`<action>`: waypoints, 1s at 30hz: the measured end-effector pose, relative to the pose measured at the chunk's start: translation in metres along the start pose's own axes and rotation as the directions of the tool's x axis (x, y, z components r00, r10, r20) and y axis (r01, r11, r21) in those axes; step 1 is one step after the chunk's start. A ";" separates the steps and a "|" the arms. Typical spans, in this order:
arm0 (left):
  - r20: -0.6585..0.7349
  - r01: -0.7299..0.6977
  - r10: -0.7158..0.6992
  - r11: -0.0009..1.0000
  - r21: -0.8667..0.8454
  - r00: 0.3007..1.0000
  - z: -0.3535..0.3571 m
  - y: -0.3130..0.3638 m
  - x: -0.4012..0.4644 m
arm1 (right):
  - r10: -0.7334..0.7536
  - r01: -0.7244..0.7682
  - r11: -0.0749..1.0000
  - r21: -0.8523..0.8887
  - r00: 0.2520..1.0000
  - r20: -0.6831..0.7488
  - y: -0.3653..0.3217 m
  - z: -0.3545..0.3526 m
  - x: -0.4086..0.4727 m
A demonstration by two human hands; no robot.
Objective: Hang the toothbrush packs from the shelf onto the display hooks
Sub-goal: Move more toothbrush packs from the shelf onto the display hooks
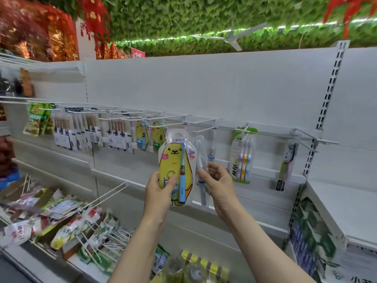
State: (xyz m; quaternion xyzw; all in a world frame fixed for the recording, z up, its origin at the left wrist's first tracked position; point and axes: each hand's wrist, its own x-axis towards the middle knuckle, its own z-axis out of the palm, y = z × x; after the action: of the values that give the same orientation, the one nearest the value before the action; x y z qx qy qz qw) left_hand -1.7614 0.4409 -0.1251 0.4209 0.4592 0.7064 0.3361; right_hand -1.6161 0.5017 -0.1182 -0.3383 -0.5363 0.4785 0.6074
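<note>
Two hands up at the hooks — my left hand grips the yellow cartoon-bear toothbrush pack, my right hand pinches a clear blister toothbrush pack hanging beside it.

White ceiling fan against leafy green ceiling

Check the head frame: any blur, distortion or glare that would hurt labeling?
Head view: sharp at the centre, the yellow toothbrush pack in the left hand reads clearly; the left-edge goods smear with motion blur; wide-angle bowing bends the slotted upright; lighting is even and soft, with slight sheen on the clear pack by the right hand.
</note>
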 end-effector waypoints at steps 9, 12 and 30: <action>-0.001 -0.012 0.012 0.999 -0.033 1.000 -0.011 -0.010 0.017 | -0.052 0.052 0.999 -0.012 0.999 -0.013 0.007 0.014 0.014; 0.006 -0.011 0.011 0.999 -0.046 1.000 -0.009 -0.013 0.021 | -0.060 0.061 0.998 0.009 0.997 -0.050 0.011 0.016 0.019; -0.002 0.038 -0.038 0.998 0.042 0.999 0.004 -0.038 0.072 | -0.042 0.024 0.997 -0.077 0.968 -0.246 0.056 -0.011 0.120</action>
State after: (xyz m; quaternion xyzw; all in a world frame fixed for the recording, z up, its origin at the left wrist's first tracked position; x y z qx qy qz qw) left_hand -1.7847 0.5177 -0.1388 0.4184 0.4821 0.6905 0.3403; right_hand -1.6219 0.6335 -0.1323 -0.4084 -0.4793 0.4022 0.6646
